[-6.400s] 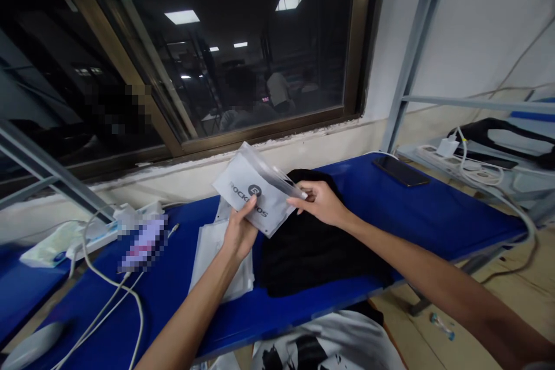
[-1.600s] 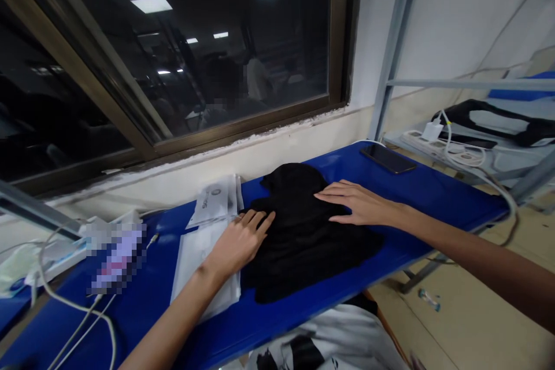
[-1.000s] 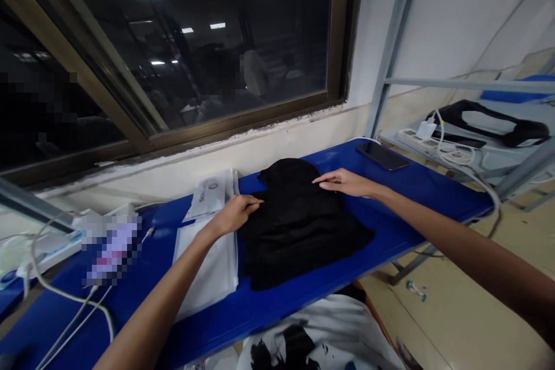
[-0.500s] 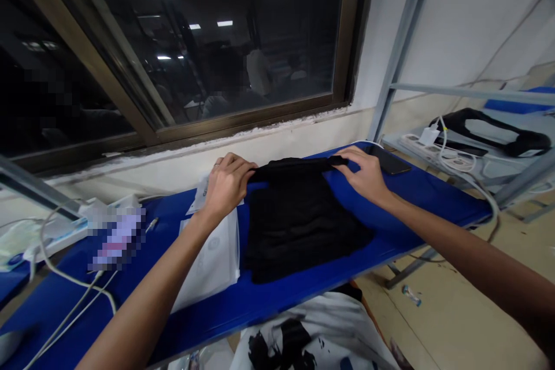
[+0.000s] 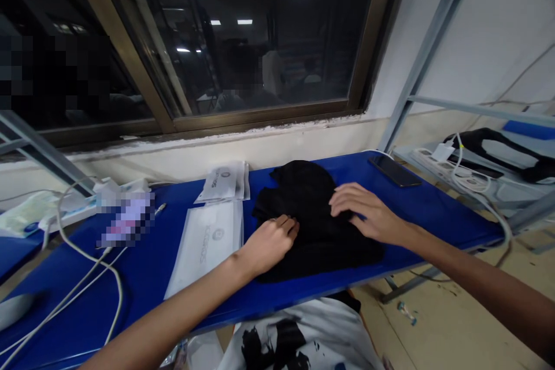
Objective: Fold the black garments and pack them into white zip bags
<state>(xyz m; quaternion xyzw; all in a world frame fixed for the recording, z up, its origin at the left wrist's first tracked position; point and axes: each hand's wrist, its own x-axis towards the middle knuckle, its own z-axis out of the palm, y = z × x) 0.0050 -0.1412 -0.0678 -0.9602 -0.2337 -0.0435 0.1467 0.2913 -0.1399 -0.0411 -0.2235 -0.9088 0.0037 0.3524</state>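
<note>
A black cloth garment (image 5: 312, 243) lies partly bunched on the blue tabletop (image 5: 347, 165), its far end rounded and rumpled. On its left part rests my left hand (image 5: 271, 243), fingers curled down and closed on the fabric; the fingertips are partly hidden. My right hand (image 5: 370, 214) is at the garment's right side, with thumb and fingers apart and the fingertips by the cloth. Left of the garment lie a large frosted plastic zip bag (image 5: 208, 243) and smaller frosted bags (image 5: 223, 182) with printed lettering.
A dark phone (image 5: 394, 170) lies at the back right. To the left are a blurred purple item (image 5: 128, 222), white cables (image 5: 93, 269) and a power strip (image 5: 69, 211). A window (image 5: 260, 40) stands behind, metal posts (image 5: 429, 52) at the side, another power strip (image 5: 451, 167) beyond.
Both hands have come down and nearer from the garment's stretched far edge. That edge has been let go and now lies rounded and crumpled. The view has shifted slightly.
</note>
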